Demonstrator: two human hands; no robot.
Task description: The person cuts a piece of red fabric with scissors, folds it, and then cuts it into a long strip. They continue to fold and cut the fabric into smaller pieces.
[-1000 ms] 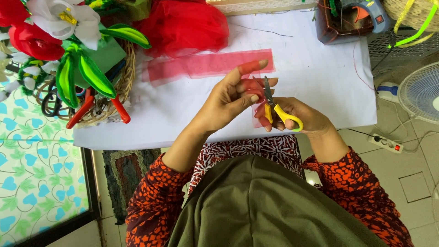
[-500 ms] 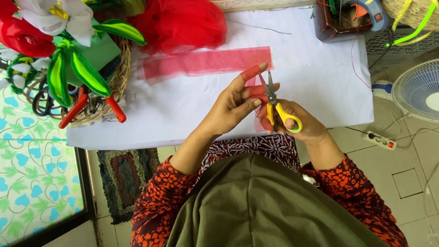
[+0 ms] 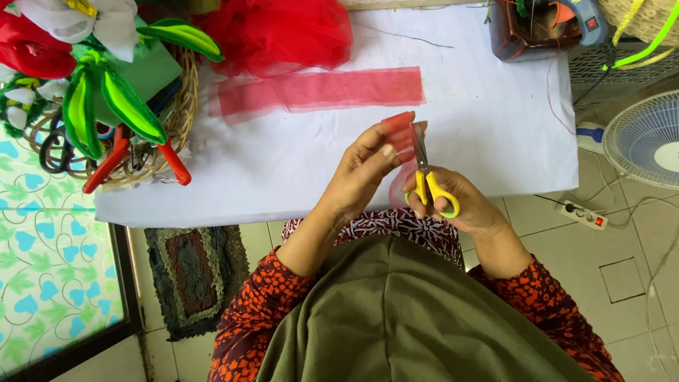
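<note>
Folded red mesh strip (image 3: pixel 402 141), held above the table's near edge, looks light, limp and sheer; it likely needs pinching close to the cut line or it flops. Left hand (image 3: pixel 364 170) pinches its fold. Right hand (image 3: pixel 460 205) is closed through yellow scissors (image 3: pixel 431 185), blades at the mesh. Blade tips hidden behind the fabric. Longer strip (image 3: pixel 318 92) lies flat mid-table (image 3: pixel 495 141).

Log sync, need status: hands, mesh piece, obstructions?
Left hand pinching red mesh piece. Right hand holding yellow scissors, blades at mesh. Nothing in the way.
</note>
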